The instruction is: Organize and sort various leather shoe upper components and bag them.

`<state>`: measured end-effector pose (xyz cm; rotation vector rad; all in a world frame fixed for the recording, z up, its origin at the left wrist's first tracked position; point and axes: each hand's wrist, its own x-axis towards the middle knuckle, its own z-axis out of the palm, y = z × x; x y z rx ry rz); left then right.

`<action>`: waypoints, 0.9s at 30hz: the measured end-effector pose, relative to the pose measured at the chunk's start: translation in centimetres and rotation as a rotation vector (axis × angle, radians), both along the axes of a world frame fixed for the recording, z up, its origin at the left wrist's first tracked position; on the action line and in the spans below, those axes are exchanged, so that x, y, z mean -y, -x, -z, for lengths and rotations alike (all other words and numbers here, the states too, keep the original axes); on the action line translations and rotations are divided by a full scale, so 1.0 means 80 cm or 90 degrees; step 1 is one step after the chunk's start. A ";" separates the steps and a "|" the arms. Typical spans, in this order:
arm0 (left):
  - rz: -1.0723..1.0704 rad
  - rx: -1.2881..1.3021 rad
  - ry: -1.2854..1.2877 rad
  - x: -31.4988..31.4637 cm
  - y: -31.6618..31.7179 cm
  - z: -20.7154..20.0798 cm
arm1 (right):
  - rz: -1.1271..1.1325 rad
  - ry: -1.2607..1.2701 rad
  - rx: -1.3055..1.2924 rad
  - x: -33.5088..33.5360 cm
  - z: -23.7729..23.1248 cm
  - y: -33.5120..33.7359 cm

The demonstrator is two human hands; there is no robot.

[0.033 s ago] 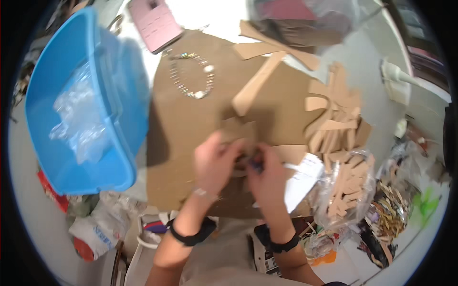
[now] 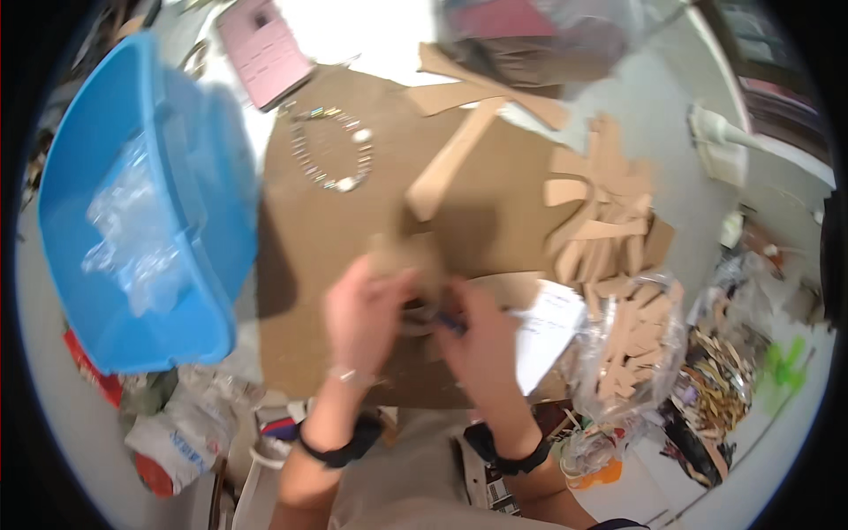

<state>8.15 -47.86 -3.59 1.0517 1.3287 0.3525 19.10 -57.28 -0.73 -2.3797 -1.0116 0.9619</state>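
Brn board (image 2: 322,243): L hand (image 2: 362,311) pinching tan pc (image 2: 412,256); R hand (image 2: 480,336) farther now, grip unclear.

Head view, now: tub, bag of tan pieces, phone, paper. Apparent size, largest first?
1. Tub
2. Bag of tan pieces
3. Phone and paper: too close to rank.

Matt-looking held brown piece (image 2: 415,256), smooth plastic tub (image 2: 212,208), glossy crinkled film (image 2: 137,243)

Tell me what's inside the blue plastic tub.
The blue plastic tub holds crumpled clear plastic sheeting or bagging. The part of the tub beneath that plastic is covered, so whether anything lies under it cannot be told.
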 end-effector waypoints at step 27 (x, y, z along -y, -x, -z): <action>0.047 -0.247 -0.448 0.041 0.089 -0.053 | 0.058 -0.037 0.306 -0.014 0.002 -0.225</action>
